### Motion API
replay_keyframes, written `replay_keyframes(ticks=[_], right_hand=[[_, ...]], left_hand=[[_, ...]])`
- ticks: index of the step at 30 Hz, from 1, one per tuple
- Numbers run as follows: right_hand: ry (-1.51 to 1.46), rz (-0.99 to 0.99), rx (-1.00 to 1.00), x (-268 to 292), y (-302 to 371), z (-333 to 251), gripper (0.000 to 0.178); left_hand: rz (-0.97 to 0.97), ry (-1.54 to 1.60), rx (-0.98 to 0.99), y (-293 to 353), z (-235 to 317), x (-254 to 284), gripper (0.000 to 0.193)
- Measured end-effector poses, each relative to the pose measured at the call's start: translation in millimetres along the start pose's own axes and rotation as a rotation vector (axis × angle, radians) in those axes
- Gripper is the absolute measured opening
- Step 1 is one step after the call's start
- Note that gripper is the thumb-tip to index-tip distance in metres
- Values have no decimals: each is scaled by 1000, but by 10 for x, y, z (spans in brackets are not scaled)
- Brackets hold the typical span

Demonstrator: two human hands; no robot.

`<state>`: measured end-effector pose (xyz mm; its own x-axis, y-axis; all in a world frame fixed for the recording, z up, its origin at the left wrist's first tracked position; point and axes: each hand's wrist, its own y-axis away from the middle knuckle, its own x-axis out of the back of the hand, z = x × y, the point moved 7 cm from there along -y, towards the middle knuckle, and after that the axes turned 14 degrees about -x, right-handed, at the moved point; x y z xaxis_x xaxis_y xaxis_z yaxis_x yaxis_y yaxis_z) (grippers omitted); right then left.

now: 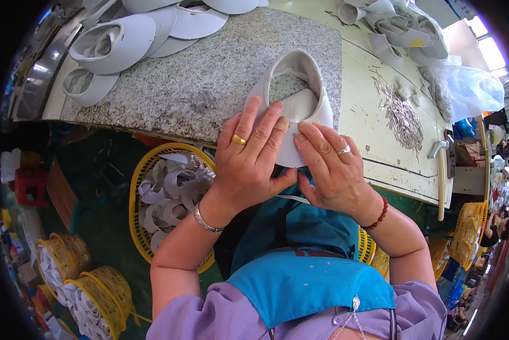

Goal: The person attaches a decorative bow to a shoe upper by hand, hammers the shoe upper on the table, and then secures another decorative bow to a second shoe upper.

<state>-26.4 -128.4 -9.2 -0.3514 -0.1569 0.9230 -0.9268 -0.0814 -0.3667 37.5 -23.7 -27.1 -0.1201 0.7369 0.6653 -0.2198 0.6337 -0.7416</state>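
A white piece that looks like a shoe upper (308, 107), with an oval opening and a raised rim, lies on the grey speckled slab at its near right edge. My left hand (249, 147) presses its fingers on the left side of the piece, its thumb under the near edge. Close beside it, my right hand (334, 164) grips the near right part, fingers on top and thumb below. A tan wrap covers one left fingertip. The two thumbs almost meet at the near edge, and my hands hide much of the piece's near end.
More white uppers (115, 42) are piled at the slab's far left, others (399, 28) at the far right. The slab (209, 79) rests on a pale table with a heap of thin slivers (402, 116) and a hammer (441, 175). A yellow basket (135, 195) of white pieces stands below.
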Motion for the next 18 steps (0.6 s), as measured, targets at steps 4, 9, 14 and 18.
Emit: replay_keyframes(ticks=[4, 9, 14, 18], right_hand=[[15, 8, 15, -23, -6, -13, 57], [58, 56, 33, -40, -5, -50, 53], [129, 98, 120, -89, -8, -77, 43], [233, 127, 151, -103, -9, -138, 36]], left_hand=[[-14, -8, 9, -12, 13, -12, 53], [19, -10, 16, -24, 9, 2, 50], [21, -14, 10, -19, 9, -7, 50], [44, -13, 1, -3, 9, -26, 51]])
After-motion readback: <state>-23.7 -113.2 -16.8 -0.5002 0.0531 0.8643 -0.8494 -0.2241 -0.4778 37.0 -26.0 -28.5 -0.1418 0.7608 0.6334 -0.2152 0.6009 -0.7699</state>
